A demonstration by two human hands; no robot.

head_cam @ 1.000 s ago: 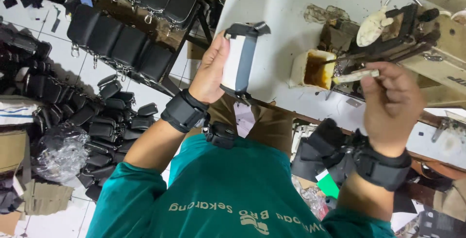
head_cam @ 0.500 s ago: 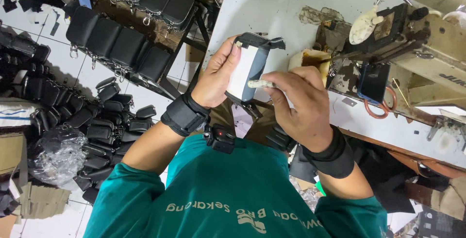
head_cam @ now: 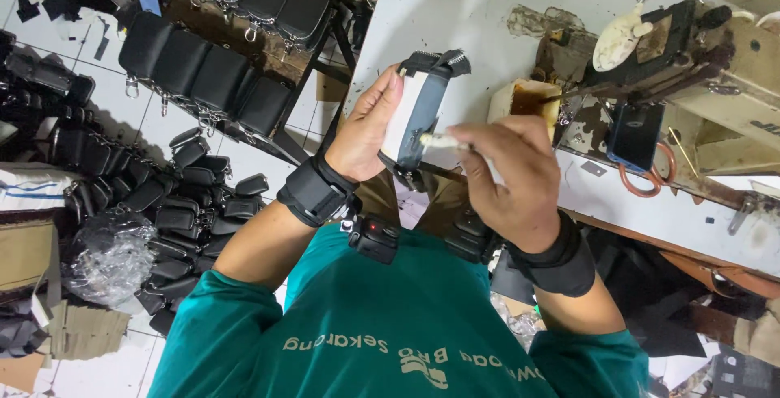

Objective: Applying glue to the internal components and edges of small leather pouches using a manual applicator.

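Left hand (head_cam: 367, 131) grips a black-edged white pouch (head_cam: 413, 114); right hand (head_cam: 508, 183) holds a pale brush (head_cam: 443, 141) against it.

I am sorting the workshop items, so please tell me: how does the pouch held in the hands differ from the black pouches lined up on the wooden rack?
The held pouch shows a pale grey face inside a black frame; the rack pouches look wholly black. The held pouch is gripped alone in the left hand, with the right hand putting a small pale stick to its edge; the rack pouches stand untouched, side by side. Both seem similar in shape and black edging.
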